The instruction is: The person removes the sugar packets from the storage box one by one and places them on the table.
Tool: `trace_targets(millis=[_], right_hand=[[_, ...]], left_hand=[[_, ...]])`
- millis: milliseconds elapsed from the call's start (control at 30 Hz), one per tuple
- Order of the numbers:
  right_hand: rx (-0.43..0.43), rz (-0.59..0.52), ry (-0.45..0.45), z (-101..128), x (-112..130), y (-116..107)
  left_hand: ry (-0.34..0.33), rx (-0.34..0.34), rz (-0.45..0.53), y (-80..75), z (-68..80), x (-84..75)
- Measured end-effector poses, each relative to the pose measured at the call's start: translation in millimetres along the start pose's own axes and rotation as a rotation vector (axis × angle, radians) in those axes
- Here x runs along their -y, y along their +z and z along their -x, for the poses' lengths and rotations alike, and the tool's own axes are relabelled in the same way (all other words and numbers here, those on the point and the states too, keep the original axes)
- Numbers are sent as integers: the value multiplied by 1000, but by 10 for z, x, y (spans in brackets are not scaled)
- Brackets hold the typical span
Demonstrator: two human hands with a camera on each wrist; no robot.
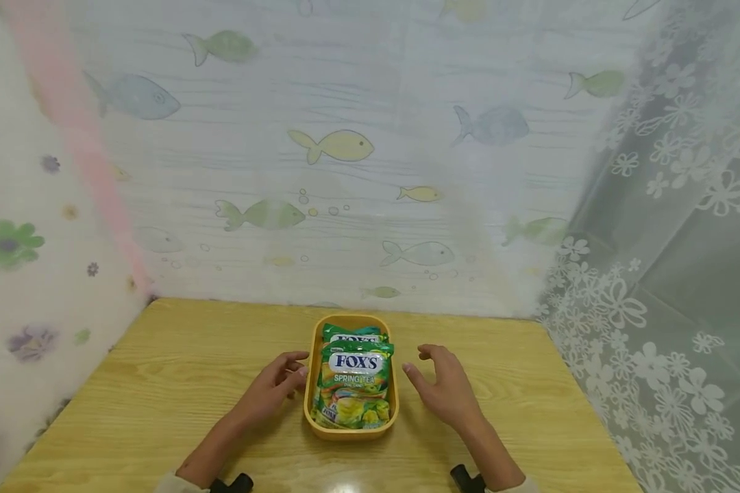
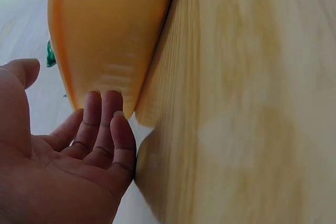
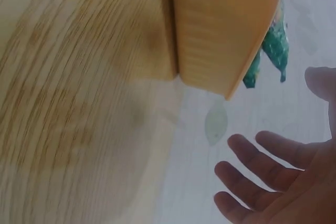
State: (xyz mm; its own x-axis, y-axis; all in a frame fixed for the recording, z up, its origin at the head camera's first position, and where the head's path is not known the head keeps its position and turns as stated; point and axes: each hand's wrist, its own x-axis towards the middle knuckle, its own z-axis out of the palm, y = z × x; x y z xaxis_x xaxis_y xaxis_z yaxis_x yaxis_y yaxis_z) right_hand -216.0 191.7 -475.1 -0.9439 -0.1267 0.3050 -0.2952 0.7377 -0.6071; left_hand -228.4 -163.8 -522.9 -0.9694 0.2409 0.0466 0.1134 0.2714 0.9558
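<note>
A yellow oval tray [image 1: 349, 433] stands on the wooden table [image 1: 160, 397] near its front middle. A green FOX'S Spring Tea candy bag [image 1: 353, 383] lies in it, and another like it [image 1: 351, 335] shows behind. My left hand [image 1: 297, 370] is open at the tray's left side. In the left wrist view its fingertips [image 2: 105, 103] touch the tray's wall [image 2: 105, 35]. My right hand [image 1: 416, 363] hovers open a little right of the tray, fingers spread and holding nothing. In the right wrist view there is a gap between the right hand [image 3: 273, 182] and the tray [image 3: 220, 30], with green bag edges [image 3: 273, 51] above the rim.
A fish-patterned sheet [image 1: 345, 205] hangs along the table's back edge. A flowered sheet [image 1: 31, 274] closes the left side and a lace curtain [image 1: 654, 308] the right. Bare wood lies on both sides of the tray.
</note>
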Motion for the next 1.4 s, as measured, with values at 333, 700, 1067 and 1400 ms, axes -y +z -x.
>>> trace_targets(millis=[333, 700, 1067, 1400], right_hand=[[37, -40, -53, -65, 147, 75], [111, -72, -72, -92, 261, 172], [146, -91, -35, -225, 391, 170], [171, -169, -50, -265, 508, 137]], left_hand=[[-21, -7, 18, 16, -24, -37], [-40, 50, 11, -4, -33, -71], [-64, 8, 7, -5, -44, -164], [-66, -23, -6, 58, -97, -235]])
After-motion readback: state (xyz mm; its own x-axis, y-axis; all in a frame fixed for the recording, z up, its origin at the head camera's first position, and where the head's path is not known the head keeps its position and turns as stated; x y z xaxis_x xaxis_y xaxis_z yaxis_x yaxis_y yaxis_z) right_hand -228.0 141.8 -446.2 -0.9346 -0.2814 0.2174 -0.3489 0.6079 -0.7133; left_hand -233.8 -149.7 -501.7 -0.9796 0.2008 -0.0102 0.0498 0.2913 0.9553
